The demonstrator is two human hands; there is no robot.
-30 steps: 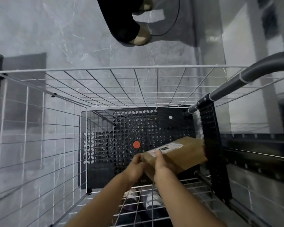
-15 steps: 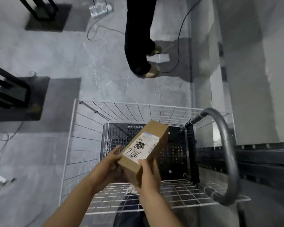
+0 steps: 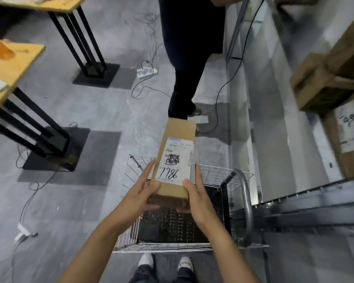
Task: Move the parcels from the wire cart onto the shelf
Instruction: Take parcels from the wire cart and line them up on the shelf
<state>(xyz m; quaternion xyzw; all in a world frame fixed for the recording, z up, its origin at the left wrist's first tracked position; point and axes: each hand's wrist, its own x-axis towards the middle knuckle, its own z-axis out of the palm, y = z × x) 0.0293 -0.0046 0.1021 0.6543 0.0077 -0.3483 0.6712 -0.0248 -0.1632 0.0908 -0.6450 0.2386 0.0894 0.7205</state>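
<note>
Both hands up over the wire cart [image 3: 161, 247], one parcel [image 3: 179, 129] between them.

- Left hand [image 3: 139, 194]: clasps the near left corner of the parcel. Thumb on the top face, forefinger stretched along the side, other fingers tucked under the near end.
- Right hand [image 3: 199, 199]: mirrors it on the near right corner, with its thumb touching the edge of the label [image 3: 175, 162].
- Parcel: long brown carton, held in the air and running away from both hands. The white label faces up with handwritten digits on it.
- Cart handle [image 3: 246, 201]: a grey loop just right of the right hand.
- Shelf [image 3: 315, 203]: dark metal rails, further right of the right hand. Brown boxes [image 3: 315, 82] are stacked beyond it.
- Past the parcel's far end: a second person [image 3: 184, 58] in dark trousers.
- Well left of the left hand: wooden tables [image 3: 12, 64] on black legs and a power strip [image 3: 147, 71] on the floor.
- Below the wrists: white shoes [image 3: 146, 262].
</note>
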